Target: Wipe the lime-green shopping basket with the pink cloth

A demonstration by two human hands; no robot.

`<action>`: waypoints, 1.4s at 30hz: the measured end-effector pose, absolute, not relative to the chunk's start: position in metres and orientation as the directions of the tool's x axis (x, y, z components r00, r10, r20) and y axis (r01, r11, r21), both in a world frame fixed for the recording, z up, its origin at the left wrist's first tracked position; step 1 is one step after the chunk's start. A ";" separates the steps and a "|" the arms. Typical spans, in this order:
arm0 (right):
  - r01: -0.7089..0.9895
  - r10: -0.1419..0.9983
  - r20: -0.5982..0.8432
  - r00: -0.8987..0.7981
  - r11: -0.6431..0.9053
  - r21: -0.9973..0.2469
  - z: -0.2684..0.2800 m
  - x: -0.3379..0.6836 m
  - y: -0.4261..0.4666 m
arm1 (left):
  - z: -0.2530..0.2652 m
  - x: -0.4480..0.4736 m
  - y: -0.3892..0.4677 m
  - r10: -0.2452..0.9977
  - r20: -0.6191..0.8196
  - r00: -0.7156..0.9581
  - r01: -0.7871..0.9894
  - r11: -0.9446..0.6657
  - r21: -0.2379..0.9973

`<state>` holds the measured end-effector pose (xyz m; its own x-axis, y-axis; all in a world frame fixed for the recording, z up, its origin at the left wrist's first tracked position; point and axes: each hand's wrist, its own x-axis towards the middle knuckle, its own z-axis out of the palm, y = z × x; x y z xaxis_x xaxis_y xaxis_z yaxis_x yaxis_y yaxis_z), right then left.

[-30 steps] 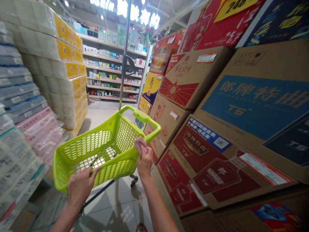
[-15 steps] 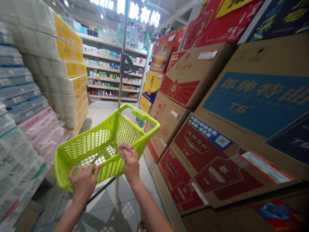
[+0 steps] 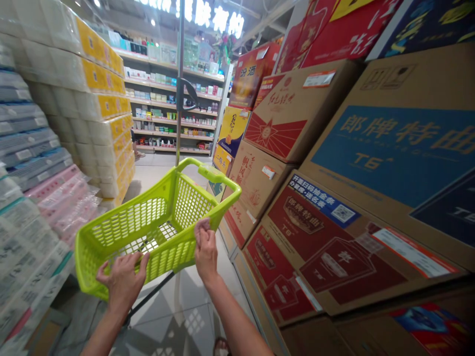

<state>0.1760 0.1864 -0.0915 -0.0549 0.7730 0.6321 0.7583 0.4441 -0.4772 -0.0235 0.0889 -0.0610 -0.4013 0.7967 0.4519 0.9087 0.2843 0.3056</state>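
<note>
A lime-green shopping cart (image 3: 129, 212) with a latticed plastic basket stands in front of me. My left hand (image 3: 126, 277) grips the near rim of its basket, fingers curled over the edge and thumb spread to the right. Further along the same rim, near the handle end, my right hand (image 3: 206, 251) pinches a pinkish cloth (image 3: 202, 225) and presses it to the green plastic. White floor shows through the holes in the basket's bottom. The cart's handle (image 3: 211, 173) rises at the far right end, with a metal pole (image 3: 180, 99) behind it.
Cartons (image 3: 322, 237) are stacked high along the right side. Wrapped tissue packs (image 3: 92, 89) and pink packs (image 3: 63, 193) form piles on the left. Shelves (image 3: 170, 104) of small goods line the back. A sandalled foot (image 3: 221, 345) shows at the bottom.
My right hand has slid the cloth right along the rim, toward the handle end. My left hand still holds the rim. The cart sits slightly further left in view.
</note>
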 end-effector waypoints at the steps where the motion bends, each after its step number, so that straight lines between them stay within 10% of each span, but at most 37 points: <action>1: 0.749 0.772 0.625 -0.114 0.480 -0.457 -0.093 0.169 0.181 | -0.061 -0.025 0.089 0.795 0.454 -0.404 0.908 0.287 0.306; 9: 0.815 0.805 0.591 0.045 0.312 -0.488 -0.076 0.201 0.200 | -0.067 -0.028 0.086 0.761 0.492 -0.423 0.903 0.307 0.301; 27: 0.610 0.735 0.611 -0.292 0.635 -0.473 -0.079 0.143 0.158 | -0.065 -0.013 0.083 0.788 0.483 -0.381 0.923 0.292 0.253; 33: 0.617 0.677 0.712 0.183 0.485 -0.620 -0.066 0.176 0.188 | -0.065 -0.011 0.082 0.785 0.497 -0.370 0.927 0.278 0.251; 42: 0.573 0.630 0.664 -0.402 0.739 -0.354 -0.072 0.141 0.164 | -0.066 -0.008 0.081 0.790 0.501 -0.354 0.932 0.253 0.260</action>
<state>0.1412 0.1642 -0.0716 -0.4016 0.6302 0.6645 0.5732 0.7388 -0.3543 -0.0077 0.0811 -0.0659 -0.3542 0.7899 0.5007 0.9319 0.2531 0.2599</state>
